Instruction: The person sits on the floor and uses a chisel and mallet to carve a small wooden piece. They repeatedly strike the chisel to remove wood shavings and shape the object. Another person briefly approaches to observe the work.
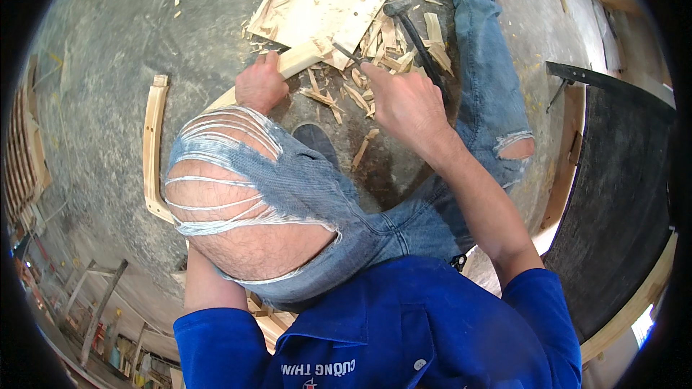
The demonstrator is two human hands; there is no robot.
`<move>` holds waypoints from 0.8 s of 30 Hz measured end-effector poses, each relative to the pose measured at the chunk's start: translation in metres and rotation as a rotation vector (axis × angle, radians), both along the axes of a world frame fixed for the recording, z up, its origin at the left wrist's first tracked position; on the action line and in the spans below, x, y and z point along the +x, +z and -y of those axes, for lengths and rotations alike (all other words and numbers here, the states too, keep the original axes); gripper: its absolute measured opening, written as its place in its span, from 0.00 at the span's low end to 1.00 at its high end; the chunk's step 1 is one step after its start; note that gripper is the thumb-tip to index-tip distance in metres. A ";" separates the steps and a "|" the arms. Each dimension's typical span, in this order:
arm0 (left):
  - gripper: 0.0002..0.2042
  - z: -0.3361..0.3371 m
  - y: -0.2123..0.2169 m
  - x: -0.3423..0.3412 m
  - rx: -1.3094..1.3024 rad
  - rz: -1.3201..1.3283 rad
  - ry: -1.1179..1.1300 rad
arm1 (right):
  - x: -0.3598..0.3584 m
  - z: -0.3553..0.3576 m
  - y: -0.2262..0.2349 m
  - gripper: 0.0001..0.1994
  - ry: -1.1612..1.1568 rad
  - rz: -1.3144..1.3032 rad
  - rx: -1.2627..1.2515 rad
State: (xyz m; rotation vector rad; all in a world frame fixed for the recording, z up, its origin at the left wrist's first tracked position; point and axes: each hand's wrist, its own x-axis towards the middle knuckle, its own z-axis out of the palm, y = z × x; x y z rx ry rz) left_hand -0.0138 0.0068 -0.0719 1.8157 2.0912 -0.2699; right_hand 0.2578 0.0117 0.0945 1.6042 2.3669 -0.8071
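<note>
My left hand (261,85) is closed round a long pale wooden piece (300,58), which runs from beside my bent knee up to a flat wooden board (321,0). The piece's far end rests over the board's near edge. My right hand (409,101) grips a chisel (346,52), its handle mostly hidden in the fist. The dark blade points left, its tip at or close to the end of the wooden piece; contact is hard to make out. Just beyond that hand lies a hammer (414,32) with a dark handle, among the chips.
Wood chips (386,47) are scattered on the concrete floor around the board. A bent wooden piece (153,144) lies left of my knee. My outstretched leg (476,57) bounds the right side. Farther right stands a black panel (613,194) with wooden edging.
</note>
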 end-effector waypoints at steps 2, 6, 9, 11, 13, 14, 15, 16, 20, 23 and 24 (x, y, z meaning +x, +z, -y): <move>0.20 0.001 0.001 0.003 0.015 0.010 -0.011 | 0.000 0.000 -0.006 0.24 0.002 0.035 -0.017; 0.20 -0.001 -0.001 0.004 0.047 0.037 -0.032 | 0.002 0.000 -0.015 0.23 0.029 0.073 -0.023; 0.20 -0.003 -0.004 0.009 0.054 0.055 -0.039 | 0.004 0.001 -0.014 0.23 -0.001 0.069 -0.029; 0.20 -0.001 -0.001 0.006 0.059 0.052 -0.033 | 0.001 0.001 -0.011 0.23 0.001 0.064 -0.035; 0.20 0.000 0.001 0.005 0.058 0.052 -0.030 | 0.000 0.002 -0.009 0.23 0.002 0.061 -0.039; 0.20 0.000 0.002 0.005 0.054 0.052 -0.029 | -0.001 0.002 -0.008 0.23 0.001 0.059 -0.040; 0.20 0.000 0.002 0.004 0.051 0.052 -0.029 | -0.001 0.002 -0.008 0.23 -0.001 0.058 -0.041; 0.20 0.000 0.002 0.004 0.047 0.051 -0.029 | -0.001 0.002 -0.008 0.23 0.000 0.062 -0.040; 0.20 -0.001 0.001 0.007 0.039 0.050 -0.031 | 0.000 0.002 -0.009 0.23 -0.010 0.059 -0.032; 0.21 -0.003 0.000 0.011 0.037 0.054 -0.033 | 0.002 0.002 -0.009 0.22 -0.009 0.057 -0.017; 0.21 0.000 0.001 0.006 0.033 0.041 -0.023 | 0.000 0.002 -0.009 0.22 0.005 0.045 -0.013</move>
